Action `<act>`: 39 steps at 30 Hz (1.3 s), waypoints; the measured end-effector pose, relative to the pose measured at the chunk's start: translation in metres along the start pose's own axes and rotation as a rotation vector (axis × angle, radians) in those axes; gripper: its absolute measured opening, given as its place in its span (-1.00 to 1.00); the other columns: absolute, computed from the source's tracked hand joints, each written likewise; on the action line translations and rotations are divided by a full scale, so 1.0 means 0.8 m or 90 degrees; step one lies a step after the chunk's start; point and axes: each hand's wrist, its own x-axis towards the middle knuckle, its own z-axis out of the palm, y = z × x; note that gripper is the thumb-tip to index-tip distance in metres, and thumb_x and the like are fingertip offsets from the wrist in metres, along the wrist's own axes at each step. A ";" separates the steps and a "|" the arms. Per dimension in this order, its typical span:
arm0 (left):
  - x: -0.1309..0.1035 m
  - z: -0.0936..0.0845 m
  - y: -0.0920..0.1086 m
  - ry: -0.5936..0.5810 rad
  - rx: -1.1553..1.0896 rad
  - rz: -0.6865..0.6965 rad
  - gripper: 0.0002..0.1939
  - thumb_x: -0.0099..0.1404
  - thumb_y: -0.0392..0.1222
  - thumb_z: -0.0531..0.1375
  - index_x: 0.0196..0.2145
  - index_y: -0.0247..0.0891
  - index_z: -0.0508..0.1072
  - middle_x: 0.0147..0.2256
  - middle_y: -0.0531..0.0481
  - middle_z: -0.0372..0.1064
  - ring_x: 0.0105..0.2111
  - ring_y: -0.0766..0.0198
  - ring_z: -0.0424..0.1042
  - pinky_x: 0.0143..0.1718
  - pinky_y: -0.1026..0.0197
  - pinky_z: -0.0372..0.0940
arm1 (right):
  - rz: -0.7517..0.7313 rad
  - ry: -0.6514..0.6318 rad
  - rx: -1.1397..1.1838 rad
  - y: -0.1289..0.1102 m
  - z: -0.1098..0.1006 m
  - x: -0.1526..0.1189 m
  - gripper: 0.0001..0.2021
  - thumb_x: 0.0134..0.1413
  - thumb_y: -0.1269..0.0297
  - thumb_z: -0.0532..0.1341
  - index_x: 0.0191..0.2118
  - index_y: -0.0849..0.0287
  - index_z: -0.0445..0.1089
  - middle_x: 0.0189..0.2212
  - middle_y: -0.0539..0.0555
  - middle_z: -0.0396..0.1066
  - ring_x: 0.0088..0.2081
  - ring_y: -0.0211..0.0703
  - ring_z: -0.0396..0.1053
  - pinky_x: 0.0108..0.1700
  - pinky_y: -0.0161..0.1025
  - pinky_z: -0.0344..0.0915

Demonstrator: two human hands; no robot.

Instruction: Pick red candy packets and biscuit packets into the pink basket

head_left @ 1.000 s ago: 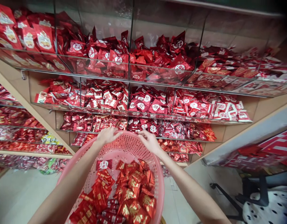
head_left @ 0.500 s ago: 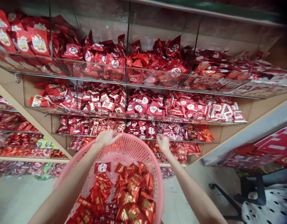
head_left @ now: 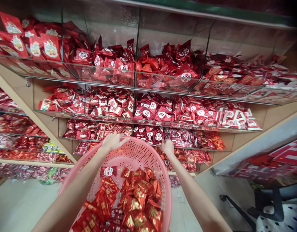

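A pink perforated basket (head_left: 165, 174) holds many red and gold wrapped sweets (head_left: 138, 199), some dark red packets, and one dark red packet with a white label (head_left: 108, 171) near its far left side. My left hand (head_left: 112, 141) is closed on the far rim of the basket, thumb pointing right. To the right of the rim, my right hand (head_left: 167, 148) is at the front edge of a low shelf bin of dark red packets (head_left: 153, 134). Its fingers are curled together, and what they hold, if anything, is too small to tell.
Stepped shelves with clear dividers (head_left: 136, 87) hold red packets across the view. More bins (head_left: 17, 125) stand at the left, over bagged sweets (head_left: 32, 171) near the floor. A black chair frame (head_left: 269, 206) with a white, dark-spotted surface is at the lower right.
The view has shifted slightly, so the shelves and basket appear a little further right. My right hand's fingers look more curled. My left hand remains on the rim.
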 end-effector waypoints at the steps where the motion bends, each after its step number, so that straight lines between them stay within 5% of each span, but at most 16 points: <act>1: 0.000 0.001 -0.001 0.000 0.000 -0.001 -0.19 0.14 0.40 -0.33 -0.04 -0.16 0.38 -0.27 -0.20 0.42 -0.21 0.01 0.39 -0.18 0.07 0.19 | 0.002 0.006 0.009 0.001 0.001 0.000 -0.71 0.07 0.30 0.00 -0.43 0.31 0.43 -0.41 0.34 0.45 -0.34 -0.05 0.42 -0.37 -0.29 0.18; 11: 0.001 0.002 -0.004 0.005 -0.005 0.006 -0.19 0.14 0.41 -0.33 -0.06 -0.17 0.39 -0.27 -0.22 0.42 -0.21 -0.01 0.39 -0.20 0.06 0.20 | 0.004 -0.002 0.253 0.005 0.024 0.004 -0.72 0.03 0.13 0.04 -0.44 0.24 0.34 -0.67 0.11 0.41 -0.65 -0.22 0.31 -0.58 -0.34 0.18; 18: -0.004 -0.002 -0.008 0.005 0.000 0.005 -0.20 0.15 0.39 -0.32 -0.05 -0.18 0.38 -0.31 -0.20 0.43 -0.25 0.00 0.41 -0.24 0.07 0.21 | -0.033 -0.037 0.392 -0.014 0.008 -0.007 -0.62 -0.09 -0.08 0.12 -0.43 0.20 0.22 -0.71 -0.02 0.33 -0.74 -0.35 0.15 -0.68 -0.40 0.07; 25: -0.008 -0.004 -0.011 0.009 0.005 0.003 -0.17 0.14 0.40 -0.34 -0.10 -0.22 0.41 -0.34 -0.21 0.44 -0.27 0.00 0.41 -0.26 0.07 0.21 | -0.320 -0.073 0.279 -0.056 -0.051 -0.056 -0.77 0.07 0.08 0.06 -0.40 0.16 0.19 -0.68 -0.09 0.24 -0.64 -0.32 0.17 -0.52 -0.36 0.10; 29: -0.008 -0.002 -0.010 0.008 0.002 -0.004 -0.19 0.15 0.40 -0.33 -0.09 -0.19 0.40 -0.33 -0.18 0.44 -0.26 0.03 0.41 -0.25 0.09 0.21 | -0.439 -0.187 0.170 -0.091 -0.077 -0.105 -0.80 0.13 0.13 0.00 -0.36 0.13 0.20 -0.57 -0.07 0.25 -0.54 -0.29 0.20 -0.45 -0.34 0.09; 34: -0.008 -0.001 -0.006 0.012 -0.023 0.003 -0.20 0.15 0.39 -0.32 -0.06 -0.18 0.38 -0.30 -0.18 0.44 -0.24 0.01 0.40 -0.24 0.07 0.19 | -0.490 -0.351 0.180 -0.114 -0.026 -0.137 -0.89 0.12 0.25 0.02 -0.40 0.13 0.17 -0.48 -0.07 0.26 -0.44 -0.29 0.22 -0.36 -0.33 0.14; 39: -0.010 -0.002 -0.002 0.008 -0.036 -0.005 -0.17 0.14 0.41 -0.33 -0.04 -0.18 0.38 -0.28 -0.19 0.43 -0.23 0.01 0.39 -0.22 0.06 0.18 | -0.165 -0.597 0.327 -0.115 0.067 -0.138 -0.91 0.12 0.32 0.03 -0.40 0.15 0.12 -0.61 -0.10 0.27 -0.58 -0.34 0.26 -0.50 -0.39 0.20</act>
